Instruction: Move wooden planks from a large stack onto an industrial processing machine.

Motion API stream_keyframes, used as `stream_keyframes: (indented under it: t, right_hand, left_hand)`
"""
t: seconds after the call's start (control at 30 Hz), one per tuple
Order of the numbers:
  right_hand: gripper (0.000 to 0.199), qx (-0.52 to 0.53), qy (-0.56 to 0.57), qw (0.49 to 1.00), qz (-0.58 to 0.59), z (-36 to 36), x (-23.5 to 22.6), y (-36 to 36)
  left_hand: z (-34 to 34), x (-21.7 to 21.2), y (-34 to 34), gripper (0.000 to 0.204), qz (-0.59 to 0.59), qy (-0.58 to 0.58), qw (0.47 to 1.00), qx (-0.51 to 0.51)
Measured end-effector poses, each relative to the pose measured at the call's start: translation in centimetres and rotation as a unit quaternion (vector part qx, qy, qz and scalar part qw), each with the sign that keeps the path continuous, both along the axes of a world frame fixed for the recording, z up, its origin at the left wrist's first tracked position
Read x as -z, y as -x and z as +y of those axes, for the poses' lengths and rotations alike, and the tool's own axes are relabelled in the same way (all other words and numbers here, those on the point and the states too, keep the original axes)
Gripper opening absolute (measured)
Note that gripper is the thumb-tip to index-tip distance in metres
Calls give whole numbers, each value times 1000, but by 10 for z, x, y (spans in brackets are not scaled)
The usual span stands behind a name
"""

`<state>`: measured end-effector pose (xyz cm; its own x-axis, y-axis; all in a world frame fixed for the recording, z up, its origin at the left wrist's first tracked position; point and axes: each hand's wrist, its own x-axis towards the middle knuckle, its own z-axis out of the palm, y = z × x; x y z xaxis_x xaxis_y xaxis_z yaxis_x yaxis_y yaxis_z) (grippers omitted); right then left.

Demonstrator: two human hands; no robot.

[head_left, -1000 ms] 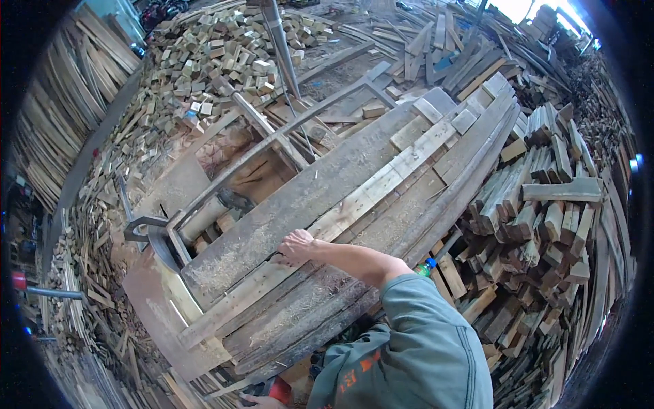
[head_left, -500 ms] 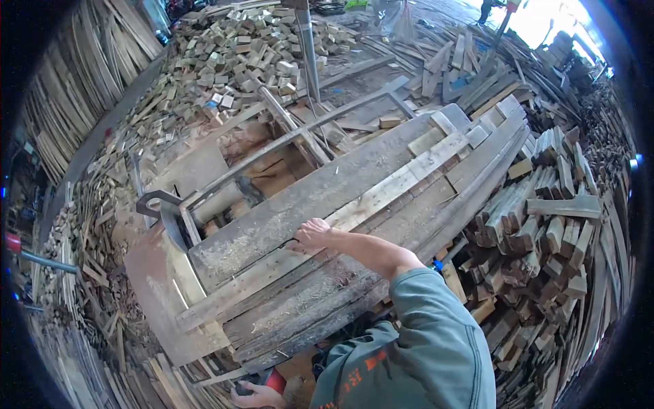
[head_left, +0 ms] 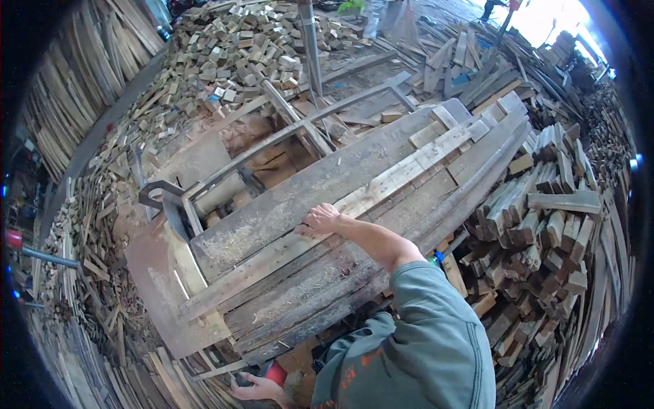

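A long, pale wooden board [head_left: 381, 184] lies diagonally along the worn, sawdust-strewn bench [head_left: 286, 198]. My right hand [head_left: 319, 221] is on the middle of this board, fingers bent over its far edge. At the lower edge of the view, beside the bench's near end, my left hand [head_left: 257, 388] curls around something dark that I cannot make out. Right by it shows a red object [head_left: 276, 373], partly hidden. The board's near end crosses a flat brown plate [head_left: 153, 279] at the bench's left.
A metal frame [head_left: 293, 133] and a pale roller-like cylinder [head_left: 221, 198] stand beyond the bench. Short blocks [head_left: 252, 48] are heaped behind. Stacked lumber [head_left: 538, 218] crowds the right side, and long strips [head_left: 88, 88] lean at far left. An upright metal post [head_left: 310, 51] rises behind.
My right hand has shifted slightly forward, still on the board. My left hand has come a little higher into view beside the red object. The whole view has tilted slightly.
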<state>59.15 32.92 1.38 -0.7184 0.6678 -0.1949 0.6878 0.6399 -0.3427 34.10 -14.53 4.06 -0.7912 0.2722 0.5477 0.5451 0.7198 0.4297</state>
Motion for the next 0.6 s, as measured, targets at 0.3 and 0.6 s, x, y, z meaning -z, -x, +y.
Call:
stream_keyframes:
  t: [0.3,0.6]
  right_hand:
    - [72,-6,-3,1000,28,7,9,1]
    - [62,48,90,987,-120,1,8,-1]
  left_hand:
    - [38,-46,-25,48,102,8,994,-26]
    - [6,-4,-9,36,-17,22,998,-50]
